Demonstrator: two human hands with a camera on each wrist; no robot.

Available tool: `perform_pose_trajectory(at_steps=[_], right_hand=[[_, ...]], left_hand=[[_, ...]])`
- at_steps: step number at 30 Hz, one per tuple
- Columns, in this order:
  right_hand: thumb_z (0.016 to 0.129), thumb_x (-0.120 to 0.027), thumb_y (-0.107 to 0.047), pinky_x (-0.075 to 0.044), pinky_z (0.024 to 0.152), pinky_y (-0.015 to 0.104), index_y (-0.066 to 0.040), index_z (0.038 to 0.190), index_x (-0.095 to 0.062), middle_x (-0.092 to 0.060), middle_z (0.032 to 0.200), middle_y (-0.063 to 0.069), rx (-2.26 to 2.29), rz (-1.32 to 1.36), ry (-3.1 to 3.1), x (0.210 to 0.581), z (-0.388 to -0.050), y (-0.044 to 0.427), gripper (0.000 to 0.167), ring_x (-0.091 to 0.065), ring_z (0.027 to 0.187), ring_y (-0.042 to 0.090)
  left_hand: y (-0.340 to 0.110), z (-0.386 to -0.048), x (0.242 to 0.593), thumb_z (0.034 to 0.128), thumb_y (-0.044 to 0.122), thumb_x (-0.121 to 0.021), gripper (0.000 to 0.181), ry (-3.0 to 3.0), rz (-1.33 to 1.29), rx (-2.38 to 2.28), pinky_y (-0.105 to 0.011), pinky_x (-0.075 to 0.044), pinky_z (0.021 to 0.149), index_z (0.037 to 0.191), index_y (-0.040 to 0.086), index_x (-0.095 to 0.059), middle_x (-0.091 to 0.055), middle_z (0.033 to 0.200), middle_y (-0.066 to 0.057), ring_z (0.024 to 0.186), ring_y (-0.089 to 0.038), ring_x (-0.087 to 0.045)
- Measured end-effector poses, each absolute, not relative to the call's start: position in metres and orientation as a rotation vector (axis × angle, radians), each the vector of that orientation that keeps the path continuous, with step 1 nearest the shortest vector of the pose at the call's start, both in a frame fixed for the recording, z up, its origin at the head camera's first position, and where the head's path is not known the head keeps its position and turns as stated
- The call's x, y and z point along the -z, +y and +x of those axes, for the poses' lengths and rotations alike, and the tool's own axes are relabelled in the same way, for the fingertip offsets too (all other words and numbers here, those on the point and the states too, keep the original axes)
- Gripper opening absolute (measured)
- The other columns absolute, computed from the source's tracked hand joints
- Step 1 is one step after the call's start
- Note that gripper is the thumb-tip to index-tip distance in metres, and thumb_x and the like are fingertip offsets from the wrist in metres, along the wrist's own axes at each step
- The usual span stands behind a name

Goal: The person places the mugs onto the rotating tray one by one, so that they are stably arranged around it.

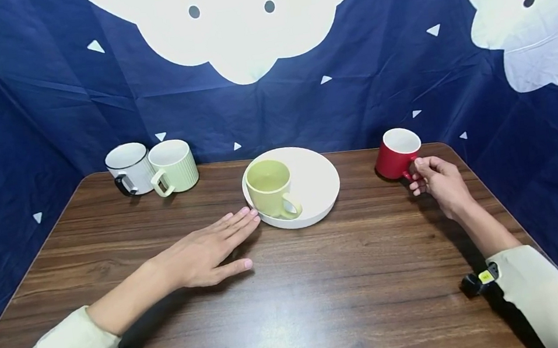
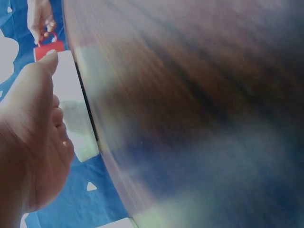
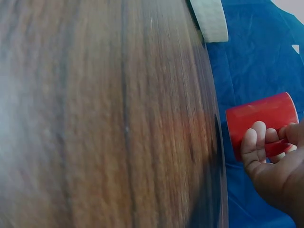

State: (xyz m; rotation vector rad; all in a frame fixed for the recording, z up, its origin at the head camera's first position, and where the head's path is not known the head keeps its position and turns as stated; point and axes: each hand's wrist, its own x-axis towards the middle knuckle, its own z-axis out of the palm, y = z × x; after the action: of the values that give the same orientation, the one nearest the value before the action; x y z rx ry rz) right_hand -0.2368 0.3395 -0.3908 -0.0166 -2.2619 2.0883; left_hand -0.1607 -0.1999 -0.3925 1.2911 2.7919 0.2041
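My right hand (image 1: 441, 185) pinches the handle of a red mug (image 1: 394, 156) with a white inside, at the back right of the table. In the right wrist view, curled fingers and thumb meet at the handle of that red mug (image 3: 259, 116). Fingers outstretched, my left hand (image 1: 210, 253) has its fingertips at the near left rim of a white round plate (image 1: 314, 184); whether they touch it I cannot tell. On the plate's left side an olive-green mug (image 1: 265, 190) stands upright, handle toward the near right.
At the back left, a white mug (image 1: 132, 167) with a black rim and handle stands beside a pale green ribbed mug (image 1: 180, 169). Behind the wooden table (image 1: 337, 295) hangs a dark blue cloth (image 1: 302, 106) with white cloud shapes, also along both sides.
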Motion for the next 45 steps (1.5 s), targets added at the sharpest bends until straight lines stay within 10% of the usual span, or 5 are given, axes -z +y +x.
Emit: perform_pose_trajectory(at_steps=[45], right_hand=[[0.120, -0.054, -0.013, -0.064, 0.066, 0.022, -0.013, 0.103, -0.066, -0.064, 0.089, -0.003, -2.118, 0.172, -2.319, 0.375, -0.215, 0.282, 0.020, -0.071, 0.073, 0.007]], left_hand=[[-0.183, -0.158, 0.392, 0.1174, 0.061, -0.049, 0.085, 2.718, 1.379, -0.253, -0.051, -0.024, 0.145, 0.181, 0.010, -0.024, -0.020, 0.190, -0.007, 0.178, -0.028, -0.020]])
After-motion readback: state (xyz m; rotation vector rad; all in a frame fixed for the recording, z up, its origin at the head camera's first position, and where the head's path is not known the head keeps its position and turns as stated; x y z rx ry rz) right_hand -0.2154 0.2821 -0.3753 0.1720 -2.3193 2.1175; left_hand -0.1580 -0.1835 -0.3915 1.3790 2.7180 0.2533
